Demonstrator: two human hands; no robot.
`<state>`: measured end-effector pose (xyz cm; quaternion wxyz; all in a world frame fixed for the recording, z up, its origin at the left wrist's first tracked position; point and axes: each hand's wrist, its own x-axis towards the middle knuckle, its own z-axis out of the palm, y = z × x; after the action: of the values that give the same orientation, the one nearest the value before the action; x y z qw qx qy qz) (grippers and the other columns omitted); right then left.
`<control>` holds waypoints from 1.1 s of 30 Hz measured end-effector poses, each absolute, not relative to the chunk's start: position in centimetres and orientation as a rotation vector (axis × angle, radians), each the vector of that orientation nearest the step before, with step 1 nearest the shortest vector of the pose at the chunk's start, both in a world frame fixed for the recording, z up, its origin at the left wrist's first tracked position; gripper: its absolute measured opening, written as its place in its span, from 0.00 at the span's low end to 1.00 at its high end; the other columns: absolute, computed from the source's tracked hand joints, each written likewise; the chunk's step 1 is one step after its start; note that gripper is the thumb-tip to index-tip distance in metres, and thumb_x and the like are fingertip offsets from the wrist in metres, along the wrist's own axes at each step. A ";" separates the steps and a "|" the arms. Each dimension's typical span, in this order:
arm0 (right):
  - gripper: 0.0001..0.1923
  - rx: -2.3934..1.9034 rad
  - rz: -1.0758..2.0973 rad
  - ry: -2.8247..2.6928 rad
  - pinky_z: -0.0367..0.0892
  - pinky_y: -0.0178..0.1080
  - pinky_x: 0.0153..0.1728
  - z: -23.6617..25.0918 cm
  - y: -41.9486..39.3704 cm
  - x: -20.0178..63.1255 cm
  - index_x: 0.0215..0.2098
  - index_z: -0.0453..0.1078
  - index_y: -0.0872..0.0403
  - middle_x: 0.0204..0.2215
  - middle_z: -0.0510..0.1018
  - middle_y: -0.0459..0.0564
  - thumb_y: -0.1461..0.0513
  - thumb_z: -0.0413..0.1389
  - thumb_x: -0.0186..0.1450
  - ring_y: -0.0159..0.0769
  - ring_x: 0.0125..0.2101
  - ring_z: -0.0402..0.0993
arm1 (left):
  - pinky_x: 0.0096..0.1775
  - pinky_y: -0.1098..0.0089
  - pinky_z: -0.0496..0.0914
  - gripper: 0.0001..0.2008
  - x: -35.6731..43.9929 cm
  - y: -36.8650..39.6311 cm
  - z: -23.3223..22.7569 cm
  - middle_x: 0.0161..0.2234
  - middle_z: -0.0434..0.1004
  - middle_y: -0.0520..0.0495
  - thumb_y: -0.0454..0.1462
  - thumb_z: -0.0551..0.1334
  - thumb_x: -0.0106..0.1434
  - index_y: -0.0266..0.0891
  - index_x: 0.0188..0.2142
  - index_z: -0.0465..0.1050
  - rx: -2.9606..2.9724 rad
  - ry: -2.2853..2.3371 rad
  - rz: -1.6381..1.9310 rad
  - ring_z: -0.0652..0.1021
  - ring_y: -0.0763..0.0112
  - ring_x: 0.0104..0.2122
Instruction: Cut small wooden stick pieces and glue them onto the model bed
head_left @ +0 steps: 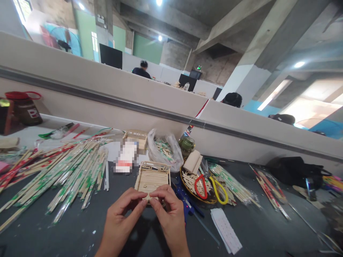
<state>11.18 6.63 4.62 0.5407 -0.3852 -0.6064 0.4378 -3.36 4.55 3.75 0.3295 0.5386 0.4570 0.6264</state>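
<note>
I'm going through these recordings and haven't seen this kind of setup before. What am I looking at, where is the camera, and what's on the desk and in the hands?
There is no machine here: a person works with bare hands, and the one picture comes from a camera on their head, looking forward and down. The left hand and right hand meet at the fingertips, pinching a small wooden piece at the near edge of a little stick-built frame. On the dark desk lie wrapped chopsticks to the left, and scissors with red and yellow handles to the right, over a dish of cut sticks. A plastic bag sits behind the frame. Other people sit beyond the partition.
</note>
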 end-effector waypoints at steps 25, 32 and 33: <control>0.11 -0.912 0.871 -1.548 0.66 0.32 0.39 3.9 6.2 11.0 0.43 0.74 0.43 0.37 0.74 0.42 0.66 0.61 0.65 0.31 0.39 0.71 | 0.16 0.79 0.63 0.17 -2.8 5.3 3.5 0.17 0.67 0.57 0.48 0.76 0.47 0.37 0.26 0.80 0.598 0.999 1.373 0.62 0.81 0.17; 0.11 -0.943 0.848 -1.599 0.68 0.34 0.40 3.6 6.3 10.9 0.42 0.75 0.43 0.36 0.73 0.43 0.66 0.60 0.66 0.33 0.39 0.72 | 0.17 0.80 0.63 0.15 -2.8 5.4 3.5 0.17 0.67 0.57 0.47 0.75 0.49 0.38 0.27 0.81 0.633 0.966 1.352 0.61 0.81 0.17; 0.10 -0.948 0.843 -1.602 0.68 0.34 0.39 3.7 6.3 10.9 0.41 0.75 0.43 0.36 0.73 0.43 0.66 0.60 0.66 0.33 0.39 0.72 | 0.17 0.80 0.63 0.15 -2.8 5.4 3.6 0.17 0.67 0.57 0.47 0.75 0.49 0.38 0.27 0.81 0.633 0.967 1.354 0.61 0.81 0.17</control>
<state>10.85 6.27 3.66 0.5220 -0.3958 -0.6686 0.3520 -2.76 5.41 3.57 0.6293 0.2764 0.4223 0.5910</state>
